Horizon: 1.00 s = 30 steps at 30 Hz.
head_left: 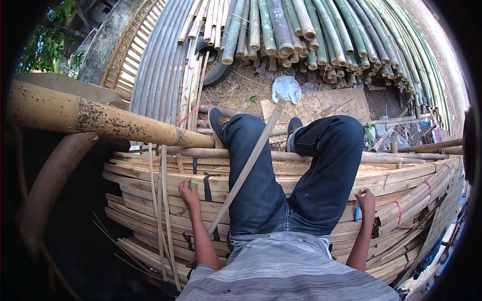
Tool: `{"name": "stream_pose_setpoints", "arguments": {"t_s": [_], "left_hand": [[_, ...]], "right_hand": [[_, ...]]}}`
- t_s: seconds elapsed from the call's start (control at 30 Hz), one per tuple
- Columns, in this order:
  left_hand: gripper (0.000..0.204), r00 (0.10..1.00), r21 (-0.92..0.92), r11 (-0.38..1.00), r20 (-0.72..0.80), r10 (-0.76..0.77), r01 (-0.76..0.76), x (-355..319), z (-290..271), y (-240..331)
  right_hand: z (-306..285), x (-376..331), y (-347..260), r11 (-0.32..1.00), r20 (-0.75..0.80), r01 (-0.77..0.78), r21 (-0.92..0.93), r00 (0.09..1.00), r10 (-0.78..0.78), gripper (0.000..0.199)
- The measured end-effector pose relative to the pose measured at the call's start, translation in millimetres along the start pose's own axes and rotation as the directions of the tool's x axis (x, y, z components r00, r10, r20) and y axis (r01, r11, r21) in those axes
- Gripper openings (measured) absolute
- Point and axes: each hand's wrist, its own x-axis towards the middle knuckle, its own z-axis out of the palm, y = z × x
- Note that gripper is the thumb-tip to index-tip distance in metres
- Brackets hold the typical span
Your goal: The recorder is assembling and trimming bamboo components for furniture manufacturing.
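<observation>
I sit on a stack of split bamboo slats [150, 176], legs in dark jeans stretched forward. My left hand [189, 193] rests on the slats beside my left thigh, with something small and green at the fingers. My right hand [365, 199] presses on the slats to the right of my right thigh, fingers curled, close to a small blue item [357, 213]. A long thin bamboo strip [249, 163] lies diagonally across my left leg, touching neither hand.
A thick speckled bamboo pole [100, 122] crosses at the left. Several long green and grey bamboo poles [301, 25] are stacked ahead. A crumpled plastic bag [286, 89] and a wooden board [321, 106] lie on the ground by my shoes.
</observation>
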Motion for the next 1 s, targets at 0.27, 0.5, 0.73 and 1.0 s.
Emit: {"name": "stream_pose_setpoints", "arguments": {"t_s": [0.27, 0.5, 0.73, 1.0], "left_hand": [[0.033, 0.971, 0.162, 0.970, -0.126, 0.203, -0.182, -4.7, -11.1, 35.5], [0.027, 0.503, -0.438, 0.712, 0.853, 0.137, 0.549, -46.9, -48.6, 50.1], [0.027, 0.141, -0.232, 0.702, 0.972, 0.187, 0.673, -54.7, -52.8, 48.9], [0.032, 0.349, -0.403, 0.663, 0.911, 0.222, 0.630, -42.9, -62.6, 120.1]], "right_hand": [[73.5, -17.6, 64.5, 0.994, -0.324, 0.101, 0.044, 0.942, -0.082, 0.041], [80.7, -3.6, 83.5, 0.973, -0.315, 0.177, 0.148, 0.941, -0.124, 0.035], [75.0, -5.8, 71.4, 0.911, -0.230, 0.012, 0.413, 0.969, 0.091, 0.040], [112.7, -31.6, 103.0, 0.974, -0.231, -0.087, 0.209, 0.963, 0.136, 0.034]]}}
